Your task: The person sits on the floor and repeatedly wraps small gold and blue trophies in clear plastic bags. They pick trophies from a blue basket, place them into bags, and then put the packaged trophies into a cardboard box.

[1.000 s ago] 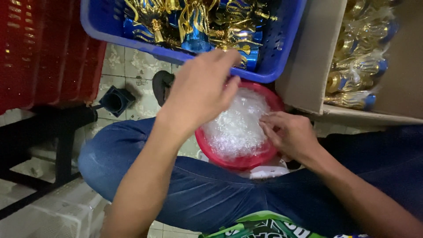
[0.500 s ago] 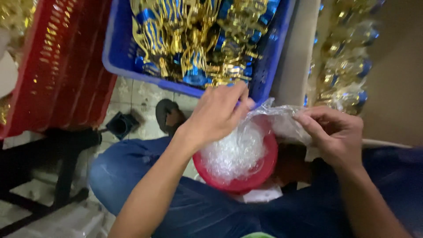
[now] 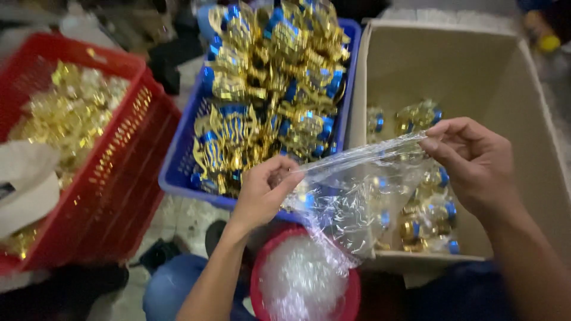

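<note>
From the head camera, the person is stretching a clear plastic bag between both hands, above the lap. The left hand is pinching the bag's left top corner, fingers curled in tight on the film. The right hand is gripping the opposite corner between thumb and fingertips, the other fingers folded narrow. The bag is hanging in the air, pulled taut along its top edge, its lower end trailing down toward a red bowl that is sitting on the person's lap and holding a heap of more clear bags.

Behind the left hand a blue crate is standing, heaped with gold and blue ornaments. Just beside it on the right, a cardboard box is holding a few wrapped ornaments at its bottom. On the far left a red basket is holding gold pieces.
</note>
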